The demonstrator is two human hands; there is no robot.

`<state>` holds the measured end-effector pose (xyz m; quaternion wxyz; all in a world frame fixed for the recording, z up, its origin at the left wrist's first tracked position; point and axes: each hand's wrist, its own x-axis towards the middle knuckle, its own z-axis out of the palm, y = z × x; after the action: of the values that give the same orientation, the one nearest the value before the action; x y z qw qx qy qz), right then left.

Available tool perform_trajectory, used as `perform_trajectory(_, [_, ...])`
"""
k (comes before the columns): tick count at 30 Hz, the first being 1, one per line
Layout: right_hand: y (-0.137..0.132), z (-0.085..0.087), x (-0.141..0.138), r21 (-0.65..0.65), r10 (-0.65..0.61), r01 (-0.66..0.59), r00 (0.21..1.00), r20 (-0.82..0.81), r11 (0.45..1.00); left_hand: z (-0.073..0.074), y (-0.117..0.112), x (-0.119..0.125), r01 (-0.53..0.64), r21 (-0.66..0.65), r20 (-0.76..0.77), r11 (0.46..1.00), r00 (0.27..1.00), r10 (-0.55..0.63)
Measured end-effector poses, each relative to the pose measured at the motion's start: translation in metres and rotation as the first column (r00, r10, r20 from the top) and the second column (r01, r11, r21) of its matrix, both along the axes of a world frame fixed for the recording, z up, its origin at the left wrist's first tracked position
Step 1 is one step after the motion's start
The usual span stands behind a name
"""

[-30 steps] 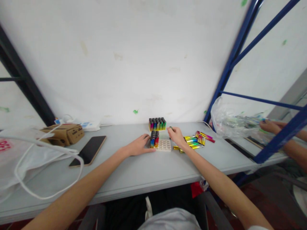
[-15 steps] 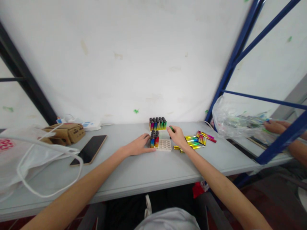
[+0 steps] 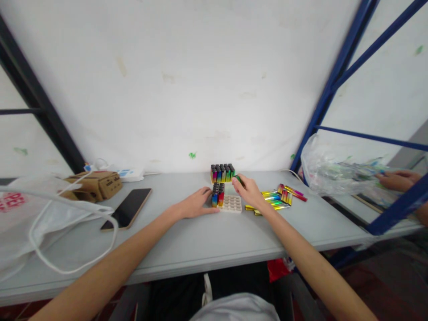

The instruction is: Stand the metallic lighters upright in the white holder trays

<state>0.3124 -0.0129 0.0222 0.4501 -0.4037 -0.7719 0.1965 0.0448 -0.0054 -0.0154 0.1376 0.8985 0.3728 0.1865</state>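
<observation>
A small white tray with rows of holes (image 3: 233, 203) rests on the table in front of me. Several upright lighters (image 3: 218, 195), shiny in blue, red and orange with black tops, fill its left end. My left hand (image 3: 197, 203) grips the tray's left end, thumb along the front and fingers beside the lighters. Just above and behind the tray's right side, my right hand (image 3: 250, 192) pinches a green lighter (image 3: 238, 179), partly hidden by the fingers. Behind stands a full block of upright lighters (image 3: 222, 173). More shiny lighters (image 3: 277, 200) lie loose to the right.
On the left are a black-screened phone (image 3: 129, 208), a cardboard box (image 3: 100, 185), a plastic bag (image 3: 26, 218) and a looping white cable (image 3: 115, 232). A blue metal frame (image 3: 321, 111) rises at the right. Beyond it, another person's hand (image 3: 397, 179) is near a clear bag (image 3: 323, 171).
The view has shifted slightly, moving the scene a little to the right. My right hand still pinches the green lighter, and my left hand stays at the tray.
</observation>
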Motion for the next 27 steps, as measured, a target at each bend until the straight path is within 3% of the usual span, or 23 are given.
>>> perform_trajectory(6, [-0.003, 0.008, 0.006, 0.108, 0.114, -0.131, 0.982, 0.153, 0.986, 0.000, 0.000, -0.001, -0.001, 0.003, 0.007, 1.000, 1.000, 0.001])
perform_trajectory(9, [-0.005, 0.007, 0.005, 0.012, 0.165, -0.170, 0.966, 0.201, 0.985, 0.001, -0.001, -0.001, 0.002, -0.002, 0.001, 1.000, 1.000, -0.002])
perform_trajectory(13, [-0.007, 0.001, 0.003, -0.169, 0.258, -0.235, 0.957, 0.131, 0.957, 0.000, -0.001, -0.001, 0.012, 0.001, 0.023, 1.000, 1.000, -0.012])
perform_trajectory(16, [-0.005, -0.006, 0.001, -0.177, 0.298, -0.273, 0.945, 0.135, 0.946, -0.001, -0.001, -0.001, 0.012, 0.011, 0.026, 1.000, 1.000, -0.012])
perform_trajectory(22, [0.001, -0.017, -0.008, -0.051, 0.297, -0.297, 0.897, 0.329, 0.954, 0.001, -0.003, -0.001, 0.027, 0.018, 0.028, 0.999, 0.999, -0.028])
perform_trajectory(27, [-0.001, -0.020, -0.017, -0.001, 0.167, -0.184, 0.891, 0.423, 0.983, 0.000, -0.002, -0.001, 0.021, 0.010, 0.035, 1.000, 0.999, -0.021])
